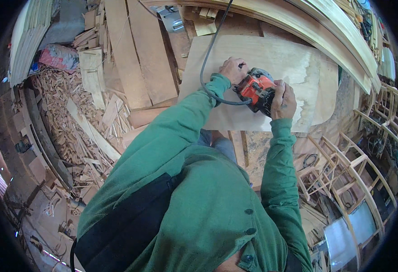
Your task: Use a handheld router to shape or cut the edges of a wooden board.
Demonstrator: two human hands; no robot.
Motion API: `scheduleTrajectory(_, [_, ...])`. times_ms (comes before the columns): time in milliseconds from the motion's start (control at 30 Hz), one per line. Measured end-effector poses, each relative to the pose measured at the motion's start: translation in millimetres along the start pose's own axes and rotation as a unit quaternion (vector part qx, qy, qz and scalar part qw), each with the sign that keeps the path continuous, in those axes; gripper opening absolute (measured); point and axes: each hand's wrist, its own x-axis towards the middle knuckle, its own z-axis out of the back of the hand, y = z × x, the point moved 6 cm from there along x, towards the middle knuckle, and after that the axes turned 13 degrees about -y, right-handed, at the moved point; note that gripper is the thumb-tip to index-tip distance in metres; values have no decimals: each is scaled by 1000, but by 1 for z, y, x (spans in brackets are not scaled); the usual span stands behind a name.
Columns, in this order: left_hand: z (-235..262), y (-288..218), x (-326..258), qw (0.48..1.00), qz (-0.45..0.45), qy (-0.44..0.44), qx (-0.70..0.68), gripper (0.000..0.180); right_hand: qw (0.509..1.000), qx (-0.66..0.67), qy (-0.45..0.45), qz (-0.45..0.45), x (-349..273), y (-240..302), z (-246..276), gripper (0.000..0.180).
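The power tool point(257, 90), red and black, sits on the pale panel point(199, 68) between the two hands, toward the panel's near side. The right hand point(283, 99) is clamped on the tool's right side, thumb toward its top. The left hand point(234, 70) is curled close against its far left side; how firmly it grips, I cannot tell. So the hands are apart, with the tool's body filling the gap. A grey cable point(202, 68) comes down from the far edge, passes across the left cuff and joins the tool's near side, so it lies in the way of that wrist. At the far right, a stack of long planks point(339, 31) overlaps the panel's far corner. Wide boards point(149, 54) lie left of the panel. Farther left spreads a heap of offcuts point(63, 99), with a red bag point(58, 57) beyond it. Near right stand wooden frames point(344, 165), a pale sheet point(344, 240) among them.
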Motion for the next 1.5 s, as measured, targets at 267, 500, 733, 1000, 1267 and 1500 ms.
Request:
scheduleTrajectory(267, [10, -13, -7, 994, -38, 34, -98, 34, 996, 68, 19, -55, -1, 4, -1, 42])
scheduleTrajectory(500, [45, 26, -42, 963, 55, -148, -218, 41, 993, 89, 26, -69, -1, -3, -3, 42])
scheduleTrajectory(733, [59, 32, -69, 966, 83, -49, -242, 25, 991, 101, 18, -88, -3, -6, -4, 38])
scheduleTrajectory(1000, [44, 33, -73, 966, 57, 35, -251, 23, 989, 98, 25, -107, -3, -4, -3, 42])
scheduleTrajectory(1267, [82, -31, -66, 970, -4, -110, -217, 32, 990, 98, 14, -98, -4, -8, -3, 39])
scheduleTrajectory(1500, [73, -79, -62, 971, -218, -27, -91, 35, 987, 96, 24, -129, -5, -11, -5, 38])
